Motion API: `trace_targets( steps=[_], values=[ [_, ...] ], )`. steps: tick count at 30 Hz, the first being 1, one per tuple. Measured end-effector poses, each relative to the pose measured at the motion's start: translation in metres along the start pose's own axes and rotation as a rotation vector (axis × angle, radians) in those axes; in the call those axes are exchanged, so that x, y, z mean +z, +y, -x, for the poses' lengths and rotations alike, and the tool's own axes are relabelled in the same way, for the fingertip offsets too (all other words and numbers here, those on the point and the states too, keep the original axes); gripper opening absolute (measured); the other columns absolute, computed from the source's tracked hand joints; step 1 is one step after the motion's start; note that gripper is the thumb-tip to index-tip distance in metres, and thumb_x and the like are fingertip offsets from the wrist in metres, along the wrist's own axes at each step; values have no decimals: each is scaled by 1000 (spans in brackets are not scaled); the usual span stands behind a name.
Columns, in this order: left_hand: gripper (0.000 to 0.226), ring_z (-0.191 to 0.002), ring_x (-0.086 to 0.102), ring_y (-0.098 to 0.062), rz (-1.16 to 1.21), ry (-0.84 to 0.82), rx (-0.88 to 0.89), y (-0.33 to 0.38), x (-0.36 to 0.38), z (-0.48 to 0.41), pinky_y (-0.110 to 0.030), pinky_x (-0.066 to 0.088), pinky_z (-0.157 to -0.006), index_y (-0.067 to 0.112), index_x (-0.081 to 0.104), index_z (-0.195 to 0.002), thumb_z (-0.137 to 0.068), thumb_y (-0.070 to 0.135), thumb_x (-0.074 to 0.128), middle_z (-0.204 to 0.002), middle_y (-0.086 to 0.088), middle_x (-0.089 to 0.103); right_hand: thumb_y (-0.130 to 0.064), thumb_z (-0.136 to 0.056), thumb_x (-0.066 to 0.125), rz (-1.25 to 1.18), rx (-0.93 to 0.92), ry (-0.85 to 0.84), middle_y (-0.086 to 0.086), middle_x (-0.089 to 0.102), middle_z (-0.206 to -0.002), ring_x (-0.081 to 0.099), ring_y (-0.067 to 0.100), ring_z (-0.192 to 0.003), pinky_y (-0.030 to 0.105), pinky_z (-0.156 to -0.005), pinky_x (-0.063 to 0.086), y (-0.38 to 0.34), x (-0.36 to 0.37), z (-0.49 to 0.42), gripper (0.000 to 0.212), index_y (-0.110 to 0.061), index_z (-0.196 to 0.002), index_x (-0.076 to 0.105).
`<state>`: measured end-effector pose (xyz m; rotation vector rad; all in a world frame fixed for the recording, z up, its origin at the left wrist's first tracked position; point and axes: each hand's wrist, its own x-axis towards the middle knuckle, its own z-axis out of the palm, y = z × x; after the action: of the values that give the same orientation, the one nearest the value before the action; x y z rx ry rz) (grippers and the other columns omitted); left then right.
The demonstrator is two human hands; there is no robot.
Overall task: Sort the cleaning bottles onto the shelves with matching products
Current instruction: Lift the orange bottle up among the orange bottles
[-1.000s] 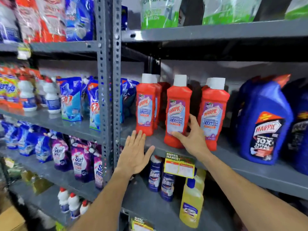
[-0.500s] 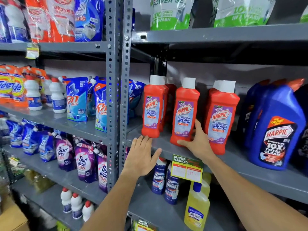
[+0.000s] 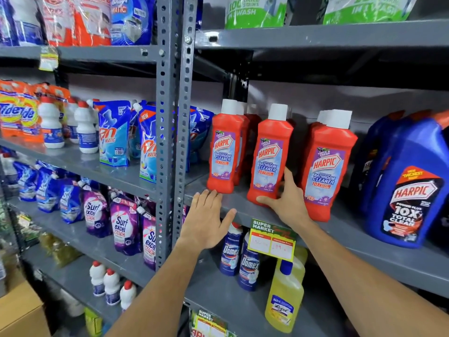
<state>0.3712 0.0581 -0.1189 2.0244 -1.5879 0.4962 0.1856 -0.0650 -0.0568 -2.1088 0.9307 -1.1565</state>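
Observation:
Several red Harpic bathroom cleaner bottles with white caps stand upright on the grey middle shelf [image 3: 379, 246]. My right hand [image 3: 285, 203] grips the base of the middle red bottle [image 3: 268, 154], thumb at its front, fingers behind it. Another red bottle [image 3: 224, 152] stands to its left, and a third red bottle [image 3: 326, 166] to its right. My left hand [image 3: 206, 221] is flat, fingers apart, against the shelf's front edge just below the left bottle, holding nothing.
Big blue Harpic jugs [image 3: 410, 188] stand right of the red bottles. Below are Domex bottles [image 3: 247, 268], a yellow Lizol bottle [image 3: 285, 297] and a price tag [image 3: 272, 242]. A grey upright post [image 3: 170, 132] divides the bays; detergent pouches [image 3: 114, 135] fill the left shelves.
The view has shifted slightly. My right hand keeps its hold on the middle red bottle's base, and my left hand stays at the shelf edge.

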Motion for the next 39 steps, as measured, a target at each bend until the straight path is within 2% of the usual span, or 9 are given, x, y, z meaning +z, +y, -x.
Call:
trace_targets(
  steps=[14,27,31,33,36,39],
  values=[
    [86,-147,18,-26,4,-35,-7,2,-4,1,-43,3,-122,8,28,-150,-90,65,8,-157,-11,32,-28,-69,93,39,17,14,5,61,-138,58,27,-127,54,-105,51,4,2,-2,106,-30,-151,27],
    [84,-147,18,-26,18,-32,0,0,-3,0,-43,3,-122,9,28,-150,-91,66,10,-157,-10,32,-25,-73,90,35,14,-4,6,58,-143,57,25,-130,55,-105,51,7,5,-6,105,-26,-155,24],
    [78,-148,15,-25,26,-41,-3,-1,-4,0,-42,0,-122,10,26,-151,-95,64,17,-158,-10,30,-27,-72,91,44,-2,33,5,58,-142,57,25,-129,54,-106,50,9,5,-4,108,-26,-156,23],
    [78,-149,8,-25,39,-55,-20,1,-5,1,-42,-2,-122,10,19,-153,-96,62,19,-161,-10,22,-27,-73,90,13,-17,74,6,57,-144,57,24,-131,54,-107,49,7,3,0,108,-26,-156,22],
    [80,-150,-13,-21,63,12,-22,5,-2,18,-40,-4,-122,11,-1,-155,-97,63,18,-165,-8,-3,-33,-80,85,4,-64,140,5,50,-151,50,22,-137,51,-111,45,1,0,13,101,-22,-158,22],
    [77,-149,-15,-19,57,107,-4,4,9,54,-40,-1,-122,10,-2,-155,-100,57,25,-164,-7,-8,-35,-83,82,-15,-144,182,1,48,-152,48,16,-138,46,-114,43,-12,-2,26,91,-22,-156,28]
  ],
)
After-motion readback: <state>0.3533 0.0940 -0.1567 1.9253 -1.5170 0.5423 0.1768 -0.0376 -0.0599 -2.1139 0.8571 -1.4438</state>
